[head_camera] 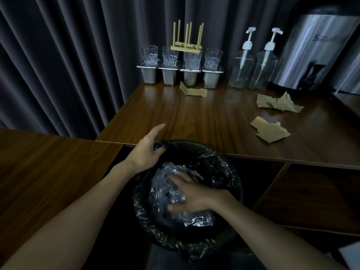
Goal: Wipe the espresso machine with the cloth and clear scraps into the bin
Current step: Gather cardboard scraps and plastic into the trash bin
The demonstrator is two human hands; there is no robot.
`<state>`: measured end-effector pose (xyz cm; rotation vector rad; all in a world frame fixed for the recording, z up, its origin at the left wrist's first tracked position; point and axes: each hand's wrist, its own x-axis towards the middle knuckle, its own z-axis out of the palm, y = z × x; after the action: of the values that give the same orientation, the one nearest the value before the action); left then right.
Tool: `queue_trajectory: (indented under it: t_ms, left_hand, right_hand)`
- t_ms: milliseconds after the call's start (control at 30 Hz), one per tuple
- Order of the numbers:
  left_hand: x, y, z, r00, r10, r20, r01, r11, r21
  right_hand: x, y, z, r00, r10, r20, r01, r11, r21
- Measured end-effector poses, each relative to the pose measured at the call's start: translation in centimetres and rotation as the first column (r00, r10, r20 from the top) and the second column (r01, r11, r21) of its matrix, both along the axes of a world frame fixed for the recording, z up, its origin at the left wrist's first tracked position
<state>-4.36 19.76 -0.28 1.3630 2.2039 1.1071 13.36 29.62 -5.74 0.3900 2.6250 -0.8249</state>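
The bin (187,201), lined with a black bag, stands just below the counter's (194,117) front edge. The left hand (147,151) pinches the liner's rim at the bin's far left side — thumb and fingers closed on the plastic. The right hand (191,193) lies spread open, palm down, pressing crumpled clear plastic (169,184) inside the bin. Three brown paper scraps (269,129) lie on the counter — two near its right end, one by the steel containers (180,75) at the back edge.
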Motion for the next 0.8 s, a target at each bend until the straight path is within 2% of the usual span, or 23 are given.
queue_trajectory:
  t_ms: [67,200,267,333,400,500,600,667,800]
  left_hand:
    - [0.1,-0.1,0.1,1.000,-0.003,0.017,0.003,1.000,0.017]
    - [0.5,0.5,0.2,0.999,-0.040,0.034,0.038,0.998,0.051]
    - [1.0,1.3,0.3,0.996,-0.075,0.050,0.072,0.996,0.057]
    - [1.6,2.2,0.6,0.991,-0.110,0.073,0.106,0.993,0.054]
    - [2.2,3.3,0.8,0.988,-0.128,0.088,0.124,0.991,0.046]
    - [3.0,5.2,1.2,0.984,-0.145,0.102,0.141,0.989,0.040]
    - [4.1,7.2,1.3,0.980,-0.163,0.114,0.160,0.987,0.033]
    - [4.8,8.5,1.2,0.976,-0.186,0.114,0.183,0.983,0.030]
    - [6.1,10.7,0.8,0.967,-0.237,0.098,0.236,0.972,0.022]
  right_hand:
    - [0.8,0.3,1.2,0.999,-0.019,-0.046,0.016,0.998,-0.056]
    - [2.5,1.2,4.6,0.970,-0.051,-0.236,0.046,0.999,-0.027]
    - [3.4,2.4,6.4,0.884,-0.170,-0.436,0.142,0.985,-0.097]
    - [4.6,4.4,8.0,0.748,-0.269,-0.606,0.272,0.958,-0.090]
    - [5.8,7.5,9.0,0.657,-0.327,-0.679,0.418,0.908,-0.033]
    - [7.7,13.2,8.6,0.655,-0.411,-0.634,0.608,0.785,0.119]
    - [9.9,17.6,7.3,0.688,-0.518,-0.509,0.696,0.670,0.258]
    - [11.0,19.3,6.6,0.700,-0.548,-0.457,0.694,0.672,0.258]
    - [12.0,20.2,6.0,0.743,-0.538,-0.398,0.644,0.737,0.205]
